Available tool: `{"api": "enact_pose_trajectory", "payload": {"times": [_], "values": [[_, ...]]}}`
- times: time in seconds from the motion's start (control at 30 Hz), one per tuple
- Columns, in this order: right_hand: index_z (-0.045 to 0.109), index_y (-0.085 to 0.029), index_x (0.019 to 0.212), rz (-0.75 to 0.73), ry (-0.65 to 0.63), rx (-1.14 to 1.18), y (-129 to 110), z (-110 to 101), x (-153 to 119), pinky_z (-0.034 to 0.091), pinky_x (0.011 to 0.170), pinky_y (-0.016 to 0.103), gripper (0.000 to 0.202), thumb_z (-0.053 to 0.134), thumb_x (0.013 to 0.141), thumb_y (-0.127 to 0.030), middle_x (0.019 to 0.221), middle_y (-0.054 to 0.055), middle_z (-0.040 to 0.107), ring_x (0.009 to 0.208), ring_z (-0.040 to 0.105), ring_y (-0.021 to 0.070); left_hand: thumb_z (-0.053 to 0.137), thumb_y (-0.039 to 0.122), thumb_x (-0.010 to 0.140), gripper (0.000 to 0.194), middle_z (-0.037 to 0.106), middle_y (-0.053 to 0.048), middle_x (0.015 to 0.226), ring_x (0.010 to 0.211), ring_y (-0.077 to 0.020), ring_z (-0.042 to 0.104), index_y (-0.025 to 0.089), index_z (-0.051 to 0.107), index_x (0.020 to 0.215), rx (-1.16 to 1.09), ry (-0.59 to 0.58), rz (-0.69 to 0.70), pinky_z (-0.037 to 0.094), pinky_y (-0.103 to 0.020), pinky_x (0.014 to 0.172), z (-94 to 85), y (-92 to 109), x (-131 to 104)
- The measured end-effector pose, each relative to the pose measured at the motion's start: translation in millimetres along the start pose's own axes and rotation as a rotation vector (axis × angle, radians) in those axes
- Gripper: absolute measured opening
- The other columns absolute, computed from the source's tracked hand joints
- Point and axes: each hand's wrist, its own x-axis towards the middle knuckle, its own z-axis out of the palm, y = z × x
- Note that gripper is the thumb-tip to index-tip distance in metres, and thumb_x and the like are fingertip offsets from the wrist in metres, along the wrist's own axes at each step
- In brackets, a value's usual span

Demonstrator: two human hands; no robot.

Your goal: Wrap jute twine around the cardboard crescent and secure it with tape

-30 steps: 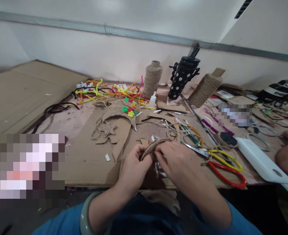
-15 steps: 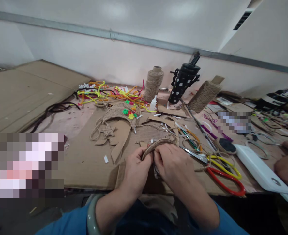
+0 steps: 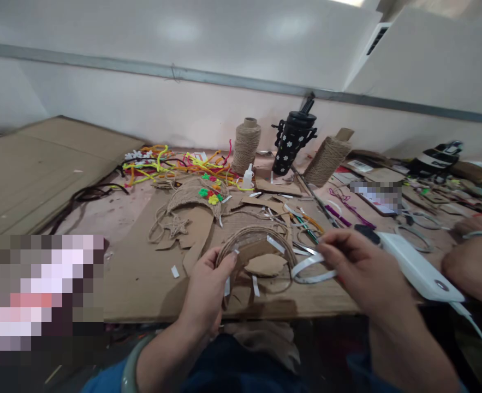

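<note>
From my feed, L to R: a pixelated patch hides the lower-L corner, contents unreadable. Behind it, a lg cardboard sheet runs out of frame. Next, tangled pipe cleaners, too jumbled to count, then a twine star & twine crescent w/ bright flowers.

My L hand has its fingers clamped on the L side of the twine hoop, low over the front of the table; some fingertips are hidden. Hoop's lower edge is hard to make out. A sm white bottle is behind, no readable label.

R of the hoop, my R hand has thumb & index together on a looped white strip; can't tell if its far end is attached to the hoop. R hand partly covers the scissors, handles hidden.

Farther R: barcode label, digits too sm; a 2nd pixelated area; white device w/ cable; black item, lettering on its pale band illegible; another person's hand, cut off at the edge.
</note>
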Motion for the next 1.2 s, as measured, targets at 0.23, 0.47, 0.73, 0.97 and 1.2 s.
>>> {"api": "enact_pose_trajectory", "payload": {"times": [0.23,0.47,0.73,0.97,1.2], "values": [[0.048,-0.023,0.094,0.305,0.253,0.35,58.2,-47.9,73.3,0.031,0.046,0.026,0.024,0.064,0.077,-0.021,0.056,-0.009,0.046,0.042,0.04,0.0042,0.081,0.032,0.055,0.032,0.068,0.002,0.063,0.057,-0.0115,0.06,0.017,0.064,0.077,0.027,0.101,-0.073,0.048,-0.02,0.055,-16.8,10.8,-11.4],[0.055,-0.016,0.115,0.519,0.182,0.357,113.4,-24.8,124.3,0.052,0.076,0.038,0.031,0.054,0.09,-0.033,0.112,0.007,0.059,0.092,0.06,0.0184,0.086,0.033,0.048,0.039,0.069,0.003,0.065,0.055,-0.0116,0.062,0.018,0.067,0.079,0.013,0.11,-0.17,0.051,-0.021,0.055,-22.1,14.4,-8.7],[0.054,-0.017,0.118,0.575,0.159,0.276,165.6,11.3,143.5,0.051,0.081,0.042,0.033,0.054,0.089,-0.033,0.118,0.008,0.057,0.098,0.059,0.0205,0.087,0.038,0.045,0.037,0.069,0.005,0.063,0.055,-0.0112,0.065,0.019,0.067,0.07,0.045,0.156,-0.13,0.051,-0.017,0.053,-20.0,9.0,3.9],[0.055,-0.017,0.116,0.425,0.242,0.182,167.3,1.7,143.4,0.051,0.082,0.041,0.031,0.054,0.09,-0.033,0.117,0.008,0.057,0.098,0.059,0.0199,0.09,0.034,0.038,0.042,0.073,0.001,0.067,0.054,-0.0127,0.065,0.018,0.069,0.071,0.057,0.167,-0.159,0.054,-0.02,0.053,-13.5,8.2,7.2],[0.059,-0.022,0.1,0.355,0.307,0.217,137.2,-13.3,138.5,0.047,0.084,0.037,0.021,0.057,0.083,-0.035,0.109,0.006,0.064,0.104,0.057,0.0227,0.09,0.034,0.039,0.043,0.073,0.002,0.067,0.056,-0.014,0.067,0.017,0.068,0.072,0.055,0.205,-0.164,0.056,-0.02,0.055,-11.6,6.5,4.7]]}}
